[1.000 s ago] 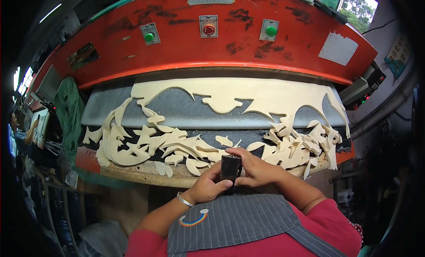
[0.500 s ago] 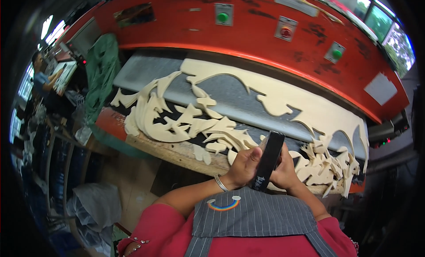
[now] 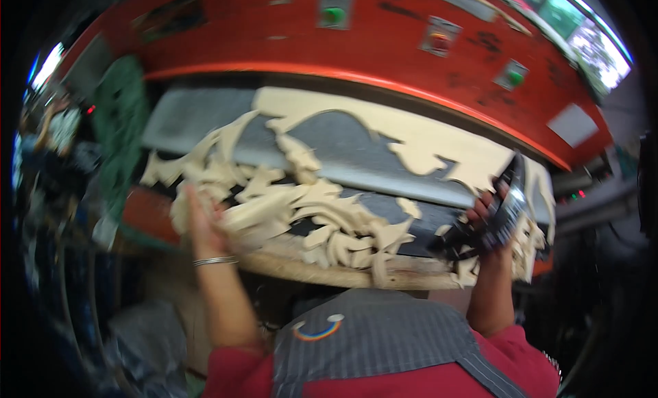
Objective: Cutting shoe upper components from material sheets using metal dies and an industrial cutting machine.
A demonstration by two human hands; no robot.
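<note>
At the left end of the work surface, my left hand (image 3: 205,223) is among cream sheet offcuts (image 3: 329,209), smeared by motion. A pale, blurred piece (image 3: 264,209) lies right beside it; I cannot tell whether the fingers grip it. On the right, my right hand (image 3: 490,220) is wrapped round a black cutting die (image 3: 504,223) with light markings, tilted above the offcuts. Behind them, a large cream sheet (image 3: 370,114) with curved cut-outs lies over the grey bed (image 3: 205,117).
A red machine beam (image 3: 240,42) with green and red push buttons spans the back. The wooden front edge (image 3: 425,280) of the surface runs close to my apron. Green cloth (image 3: 120,124) hangs at the left end. A person (image 3: 62,120) is at the far left.
My hands have moved apart from the middle. The right carries the cutting die to the right; the left has let go of it and reached left into the offcuts, some of which have shifted.
</note>
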